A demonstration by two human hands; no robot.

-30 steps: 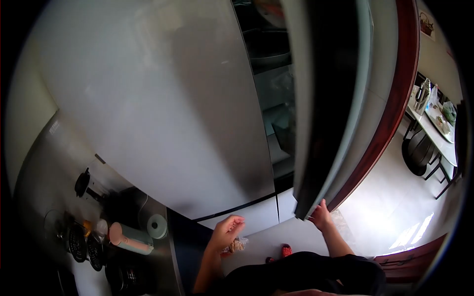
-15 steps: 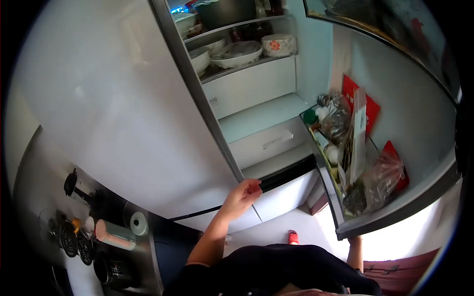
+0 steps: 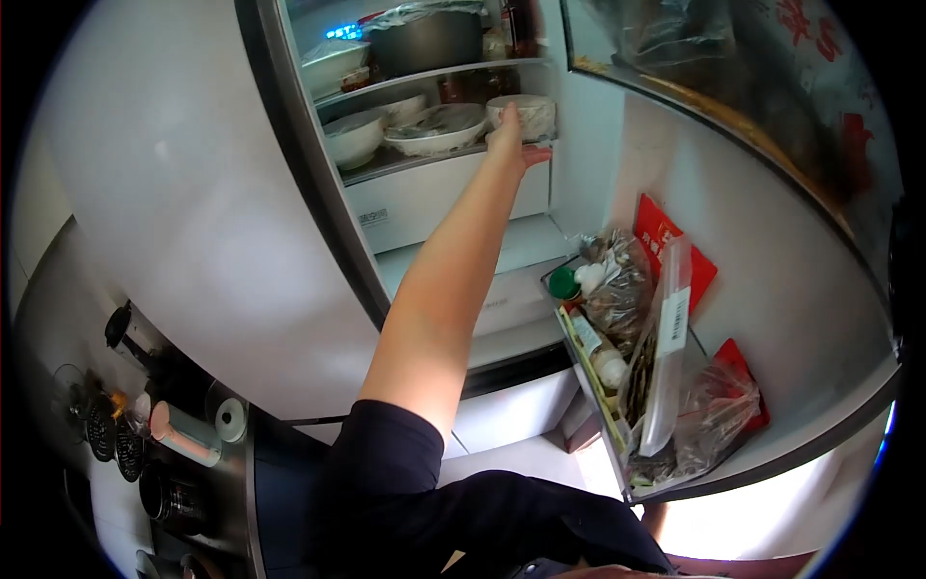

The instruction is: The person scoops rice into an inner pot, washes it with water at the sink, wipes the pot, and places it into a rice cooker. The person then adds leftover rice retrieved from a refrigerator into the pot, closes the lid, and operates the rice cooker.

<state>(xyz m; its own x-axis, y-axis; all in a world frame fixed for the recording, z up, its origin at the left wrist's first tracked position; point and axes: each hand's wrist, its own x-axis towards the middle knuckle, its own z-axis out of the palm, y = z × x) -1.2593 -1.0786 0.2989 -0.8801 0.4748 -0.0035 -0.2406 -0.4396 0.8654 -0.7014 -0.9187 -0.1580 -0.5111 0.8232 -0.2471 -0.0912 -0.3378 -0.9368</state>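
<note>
My left hand (image 3: 514,143) reaches into the open fridge, thumb raised and fingers apart, in front of a white round bowl (image 3: 538,114) on the middle shelf. I cannot tell whether it touches the bowl. Left of that bowl stands a wide white dish covered with film (image 3: 439,131), and another white bowl (image 3: 354,141) sits at the shelf's left end. Only a dark sliver of my right hand (image 3: 655,519) shows under the lower edge of the open fridge door (image 3: 781,473); its fingers are hidden.
A dark pot (image 3: 426,43) under film is on the shelf above. The door bin holds plastic bags (image 3: 617,289), a clear flat container (image 3: 667,357) and red packets (image 3: 675,241). To the left is the closed door (image 3: 183,193), with a counter bearing a pink-and-green container (image 3: 185,434).
My left hand has moved up from below the fridge drawers to the bowl on the middle shelf. The view has shifted, and the right hand shows less under the door.
</note>
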